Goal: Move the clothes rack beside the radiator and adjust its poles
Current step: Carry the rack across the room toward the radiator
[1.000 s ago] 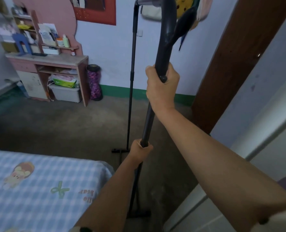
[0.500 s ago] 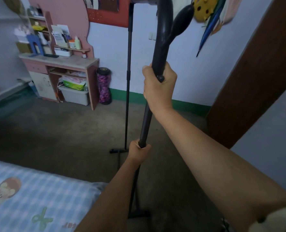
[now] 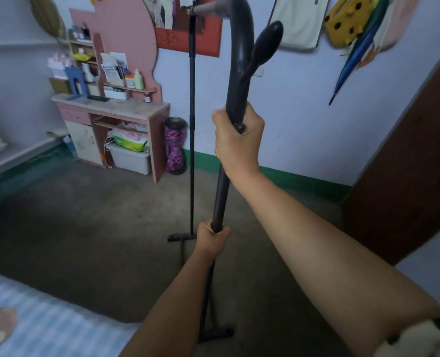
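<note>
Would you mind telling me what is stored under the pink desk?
Under the pink desk sit a white plastic bin and, on top of it, a green-and-pink package. The bin's contents are hidden.

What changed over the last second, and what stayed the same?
The view swung right to left: the desk shifted rightward in frame and less of the bed shows. Both hands kept their grips on the near pole: right hand high, left hand low.

desk far left against wall, clothes rack right of it, bed nearest
</note>
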The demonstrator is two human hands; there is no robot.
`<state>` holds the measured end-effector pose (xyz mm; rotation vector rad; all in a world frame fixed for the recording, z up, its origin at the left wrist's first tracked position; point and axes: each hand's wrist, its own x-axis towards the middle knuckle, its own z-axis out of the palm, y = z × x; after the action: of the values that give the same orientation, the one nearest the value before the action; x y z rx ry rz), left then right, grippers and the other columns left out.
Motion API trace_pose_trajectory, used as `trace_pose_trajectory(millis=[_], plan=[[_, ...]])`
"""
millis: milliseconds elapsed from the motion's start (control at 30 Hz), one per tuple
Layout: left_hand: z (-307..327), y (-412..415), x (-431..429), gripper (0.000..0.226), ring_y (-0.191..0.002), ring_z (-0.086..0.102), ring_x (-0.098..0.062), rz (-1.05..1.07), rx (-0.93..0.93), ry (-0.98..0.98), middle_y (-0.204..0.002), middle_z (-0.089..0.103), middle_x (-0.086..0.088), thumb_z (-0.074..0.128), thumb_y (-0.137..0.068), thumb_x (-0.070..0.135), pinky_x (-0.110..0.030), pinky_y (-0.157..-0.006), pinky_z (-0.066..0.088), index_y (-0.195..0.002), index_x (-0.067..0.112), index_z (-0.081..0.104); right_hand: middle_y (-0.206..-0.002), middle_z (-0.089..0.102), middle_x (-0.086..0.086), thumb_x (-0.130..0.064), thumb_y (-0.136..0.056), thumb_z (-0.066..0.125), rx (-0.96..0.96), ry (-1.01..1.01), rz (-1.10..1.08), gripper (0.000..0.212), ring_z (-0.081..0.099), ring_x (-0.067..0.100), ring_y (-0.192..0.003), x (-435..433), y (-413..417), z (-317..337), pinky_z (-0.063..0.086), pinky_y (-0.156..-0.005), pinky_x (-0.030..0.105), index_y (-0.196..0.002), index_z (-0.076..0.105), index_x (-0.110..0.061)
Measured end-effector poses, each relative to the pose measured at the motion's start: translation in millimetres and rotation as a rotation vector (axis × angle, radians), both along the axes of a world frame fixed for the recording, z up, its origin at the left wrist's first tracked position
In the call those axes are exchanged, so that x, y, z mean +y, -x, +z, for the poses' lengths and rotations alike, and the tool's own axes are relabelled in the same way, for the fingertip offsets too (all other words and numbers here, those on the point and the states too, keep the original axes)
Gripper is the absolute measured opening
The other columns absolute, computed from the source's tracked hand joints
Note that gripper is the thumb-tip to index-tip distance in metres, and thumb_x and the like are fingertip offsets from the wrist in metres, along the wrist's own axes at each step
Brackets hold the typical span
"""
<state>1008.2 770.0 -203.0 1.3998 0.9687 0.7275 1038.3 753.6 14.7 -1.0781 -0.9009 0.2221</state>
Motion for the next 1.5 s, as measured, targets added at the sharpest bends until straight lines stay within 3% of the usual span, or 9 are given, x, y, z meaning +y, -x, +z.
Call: trace_pose_trajectory(millis=[300,400,467,767,900,1033,1200,1400,1500], plan=[[-2,-34,86,0.041,-0.045,0.032,-0.01,0.095,-0.011,0.005,-0.053,0.036,-0.004,0.063,-0.075,-0.001,-0.014,-0.036,0.025,-0.052,0.017,0.034,-0.055,0.035,0.006,-0.001,-0.083,0.058,-0.026,-0.001,0.071,0.027,0.038,0.023,-0.05,90,-33,0,0.037,-0.049,0.034,-0.065,0.043,-0.014],[-4,-39,106,0.043,-0.036,0.032,-0.002,0.131,-0.008,0.019,-0.05,0.036,-0.001,0.063,-0.074,-0.003,-0.012,-0.035,0.026,-0.05,0.018,0.034,-0.051,0.038,-0.004,0.0,-0.082,0.058,-0.035,-0.016,0.103,0.031,0.04,0.014,-0.046,113,-39,0,0.037,-0.047,0.025,-0.062,0.043,-0.019],[-3,-44,123,0.043,-0.032,0.031,0.001,0.162,-0.006,0.017,-0.049,0.036,-0.001,0.063,-0.074,-0.005,-0.012,-0.033,0.027,-0.05,0.018,0.035,-0.053,0.037,0.0,-0.001,-0.082,0.058,-0.033,-0.017,0.13,0.031,0.04,0.016,-0.048,131,-46,-1,0.037,-0.048,0.027,-0.062,0.042,-0.019],[2,-76,197,0.041,-0.045,0.035,-0.009,0.364,-0.001,-0.013,-0.053,0.037,-0.003,0.061,-0.075,-0.006,-0.012,-0.036,0.029,-0.053,0.015,0.035,-0.058,0.039,0.011,0.003,-0.084,0.058,-0.034,-0.024,0.329,0.026,0.041,0.027,-0.052,213,-82,-1,0.039,-0.049,0.039,-0.067,0.044,-0.01],[5,-94,228,0.039,-0.037,0.036,-0.003,0.48,0.005,-0.026,-0.051,0.038,-0.002,0.062,-0.076,-0.006,-0.012,-0.036,0.03,-0.054,0.014,0.037,-0.055,0.037,0.01,0.004,-0.083,0.059,-0.062,-0.026,0.386,0.02,0.042,0.022,-0.052,248,-101,-1,0.038,-0.048,0.038,-0.067,0.046,-0.001],[3,-103,252,0.033,-0.039,0.038,-0.004,0.574,0.004,-0.023,-0.051,0.042,-0.002,0.063,-0.074,-0.006,-0.013,-0.037,0.032,-0.055,0.011,0.043,-0.052,0.036,0.004,0.007,-0.082,0.057,-0.047,-0.054,0.503,0.031,0.039,0.014,-0.046,272,-109,3,0.034,-0.045,0.029,-0.063,0.042,-0.012],[-4,-109,276,0.025,-0.037,0.037,-0.003,0.664,0.009,-0.014,-0.05,0.041,-0.001,0.063,-0.073,-0.001,-0.013,-0.035,0.031,-0.06,0.008,0.045,-0.054,0.039,0.013,0.007,-0.082,0.057,-0.066,-0.071,0.61,0.022,0.037,0.025,-0.048,304,-115,-1,0.033,-0.047,0.038,-0.066,0.046,-0.004],[-3,-107,306,0.026,-0.032,0.036,0.002,0.712,0.014,-0.008,-0.05,0.041,0.0,0.061,-0.072,-0.001,-0.012,-0.033,0.03,-0.056,0.011,0.044,-0.051,0.04,-0.004,0.004,-0.083,0.059,-0.065,-0.095,0.681,0.031,0.04,0.013,-0.046,336,-116,-1,0.035,-0.047,0.03,-0.064,0.043,-0.016],[-8,-107,321,0.021,-0.037,0.038,-0.001,0.741,0.015,0.001,-0.053,0.043,-0.002,0.061,-0.073,0.0,-0.013,-0.035,0.031,-0.06,0.009,0.047,-0.051,0.039,0.001,0.005,-0.082,0.059,-0.073,-0.103,0.686,0.033,0.041,0.017,-0.048,353,-114,-3,0.037,-0.048,0.03,-0.063,0.042,-0.016]])
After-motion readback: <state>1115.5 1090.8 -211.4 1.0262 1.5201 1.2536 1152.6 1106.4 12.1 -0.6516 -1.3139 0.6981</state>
